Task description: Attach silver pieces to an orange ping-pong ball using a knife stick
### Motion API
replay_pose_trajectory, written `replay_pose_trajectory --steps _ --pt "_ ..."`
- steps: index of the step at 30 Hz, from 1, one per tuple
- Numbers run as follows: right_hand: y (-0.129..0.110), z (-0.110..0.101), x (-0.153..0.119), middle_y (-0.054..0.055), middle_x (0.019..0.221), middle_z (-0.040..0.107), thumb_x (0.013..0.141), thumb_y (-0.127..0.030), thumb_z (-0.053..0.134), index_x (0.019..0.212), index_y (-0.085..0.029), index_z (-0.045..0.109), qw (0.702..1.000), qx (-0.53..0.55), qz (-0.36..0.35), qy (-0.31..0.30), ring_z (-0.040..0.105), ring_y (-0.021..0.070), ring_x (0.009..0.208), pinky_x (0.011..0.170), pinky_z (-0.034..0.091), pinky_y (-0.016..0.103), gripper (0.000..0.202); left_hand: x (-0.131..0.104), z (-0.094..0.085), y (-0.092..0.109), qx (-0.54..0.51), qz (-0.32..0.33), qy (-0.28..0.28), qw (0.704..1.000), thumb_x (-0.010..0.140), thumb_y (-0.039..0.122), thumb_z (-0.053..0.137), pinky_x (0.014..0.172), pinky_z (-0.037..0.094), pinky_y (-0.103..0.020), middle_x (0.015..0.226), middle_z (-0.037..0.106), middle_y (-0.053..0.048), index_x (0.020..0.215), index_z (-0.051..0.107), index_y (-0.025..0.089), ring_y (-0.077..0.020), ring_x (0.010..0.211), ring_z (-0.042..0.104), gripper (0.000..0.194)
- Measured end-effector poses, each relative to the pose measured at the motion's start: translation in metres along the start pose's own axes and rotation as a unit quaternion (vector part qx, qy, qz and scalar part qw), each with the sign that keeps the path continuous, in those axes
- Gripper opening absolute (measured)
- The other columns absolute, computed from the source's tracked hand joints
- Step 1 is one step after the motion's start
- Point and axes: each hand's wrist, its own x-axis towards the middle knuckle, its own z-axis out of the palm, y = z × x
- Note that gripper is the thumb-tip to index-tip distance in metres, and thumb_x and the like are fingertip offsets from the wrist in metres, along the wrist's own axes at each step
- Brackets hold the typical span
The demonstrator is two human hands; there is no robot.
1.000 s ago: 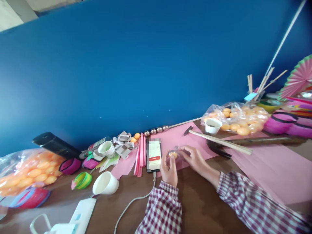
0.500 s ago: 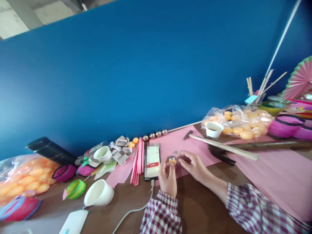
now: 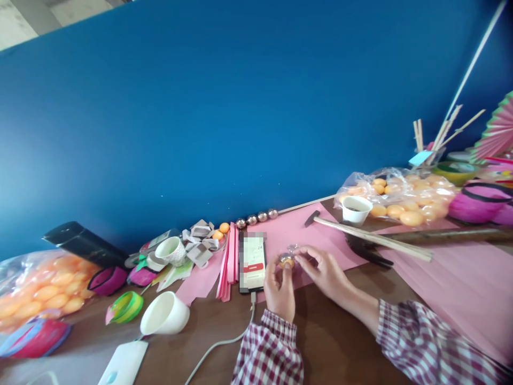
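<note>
My left hand [image 3: 281, 286] is closed around a small orange ball [image 3: 286, 263] whose top is covered in shiny silver. Beside it, my right hand [image 3: 323, 270] has its thumb and index finger pinched together close to the ball; anything between those fingertips is too small to name. Just behind the fingers, a little heap of shiny silver bits [image 3: 295, 247] lies on pink paper [image 3: 276, 235]. Several silver-covered balls [image 3: 262, 216] stand in a row against the blue board. To the left of my left hand lies a phone [image 3: 253, 263] with its screen lit.
A hammer [image 3: 368, 235] lies across the paper at right, near a white cup [image 3: 356, 209] and a clear bag of orange balls [image 3: 401, 198]. At left are another white cup [image 3: 166, 314], green tape [image 3: 127, 307] and a second bag [image 3: 48, 286]. A charging cable [image 3: 216, 345] crosses the brown table.
The view has shifted slightly. My right fingertips have come a bit closer to the ball, which stays in my left hand.
</note>
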Motion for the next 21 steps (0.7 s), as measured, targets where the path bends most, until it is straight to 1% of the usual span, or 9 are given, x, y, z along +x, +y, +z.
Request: replay_pose_trajectory --steps 4,7,9,12,15,18,21 --pt "0.000 0.000 0.001 0.003 0.084 0.064 0.079 -0.023 0.048 0.086 -0.018 0.058 1.000 0.023 0.003 -0.002 0.060 0.0162 0.077 0.070 0.047 0.027 0.013 0.000 -0.001 0.000 0.021 0.016 -0.003 1.000 0.073 0.036 0.058 0.089 0.042 -0.037 0.111 0.059 -0.012 0.108 0.055 0.015 -0.0225 0.102 0.055 0.040" --pt "-0.001 0.000 0.002 0.002 0.078 0.063 0.078 -0.021 0.047 0.083 -0.018 0.057 0.999 0.047 0.002 -0.009 0.059 0.0145 0.072 0.067 0.048 0.026 0.011 0.001 -0.001 0.001 0.017 0.010 -0.008 1.000 0.073 0.036 0.057 0.088 0.043 -0.038 0.111 0.059 -0.013 0.109 0.055 0.016 -0.0229 0.101 0.056 0.041" --pt "-0.003 -0.001 0.002 0.002 0.077 0.063 0.078 -0.019 0.047 0.084 -0.018 0.056 0.999 0.046 -0.001 -0.011 0.059 0.0136 0.071 0.066 0.047 0.025 0.011 0.000 -0.001 0.001 0.010 0.002 -0.009 1.000 0.073 0.036 0.057 0.088 0.044 -0.037 0.109 0.060 -0.012 0.109 0.054 0.016 -0.0225 0.101 0.056 0.042" --pt "-0.004 -0.001 0.002 0.001 0.081 0.063 0.077 -0.018 0.047 0.086 -0.019 0.057 0.999 0.030 -0.013 -0.008 0.059 0.0136 0.074 0.068 0.047 0.025 0.013 0.000 -0.001 0.002 0.004 -0.005 -0.006 1.000 0.072 0.036 0.058 0.087 0.044 -0.036 0.106 0.061 -0.012 0.109 0.054 0.016 -0.0221 0.100 0.057 0.042" --pt "0.000 0.000 0.001 0.003 0.084 0.065 0.077 -0.017 0.049 0.084 -0.019 0.060 1.000 0.022 -0.015 -0.003 0.060 0.0152 0.078 0.071 0.047 0.027 0.013 -0.001 -0.001 0.002 0.013 -0.001 -0.003 1.000 0.073 0.035 0.058 0.088 0.043 -0.037 0.106 0.061 -0.012 0.108 0.054 0.016 -0.0225 0.102 0.055 0.040" --pt "0.005 0.002 0.001 0.005 0.091 0.065 0.077 -0.019 0.050 0.089 -0.019 0.062 0.999 0.033 -0.008 -0.002 0.060 0.0178 0.087 0.078 0.047 0.031 0.017 -0.001 -0.001 0.001 0.015 0.006 -0.003 1.000 0.074 0.034 0.057 0.089 0.042 -0.038 0.109 0.059 -0.012 0.108 0.054 0.016 -0.0223 0.103 0.055 0.039" --pt "0.009 0.003 0.002 0.006 0.095 0.065 0.079 -0.022 0.050 0.093 -0.019 0.062 0.999 0.045 -0.003 0.002 0.060 0.0189 0.091 0.082 0.046 0.033 0.019 0.000 0.000 0.002 0.010 0.002 -0.009 1.000 0.074 0.034 0.056 0.089 0.042 -0.039 0.110 0.058 -0.012 0.108 0.053 0.015 -0.0217 0.101 0.055 0.039"
